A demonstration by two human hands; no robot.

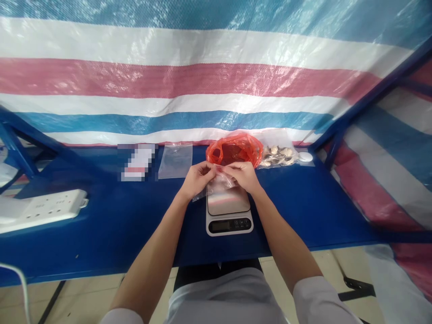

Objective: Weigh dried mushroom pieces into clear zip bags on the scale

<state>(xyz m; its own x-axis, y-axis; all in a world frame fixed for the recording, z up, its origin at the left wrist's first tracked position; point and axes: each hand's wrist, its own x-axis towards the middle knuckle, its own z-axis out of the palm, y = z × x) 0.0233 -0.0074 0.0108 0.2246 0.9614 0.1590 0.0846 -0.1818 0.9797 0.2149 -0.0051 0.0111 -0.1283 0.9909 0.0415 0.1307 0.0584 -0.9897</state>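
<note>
1. Pale grey shirt front [222,299] and white sleeves [319,299] at the bottom of the view, with both bare forearms reaching forward over a blue table [101,234].
2. Left hand [199,180] narrow, pinching the top edge of a clear plastic bag [221,183] between thumb and fingers. Right hand [245,175] in the same narrow pinch on that edge, close beside the left.
3. Clear plastic bag crumpled between both hands and hanging over the platform. Contact with the platform impossible to tell; contents, if any, not visible.
4. Directly below, a digital kitchen scale [229,225] with a steel platform [228,202], bare apart from the bag's reflection and overhanging film. Dark display [221,226] unreadable.
5. Left of the scale, a white power strip [43,209] on the table, well apart from the hands.
6. Farther back, a flat clear zip bag [175,160], seemingly empty, beside a pixelated patch [138,162] hiding whatever lies there.
7. Straight ahead, a red plastic bag [234,150] — contents dark, hard to make out. Just right of it, a clear bag of pale lumpy pieces [278,155], closed off from the scale, then a white disc [305,157].
8. So far, only one bag up in the hands; everything else lying at the back of the table.
9. Behind it all, a striped tarpaulin [202,81] — red, white and blue — on a blue metal frame [371,90].
</note>
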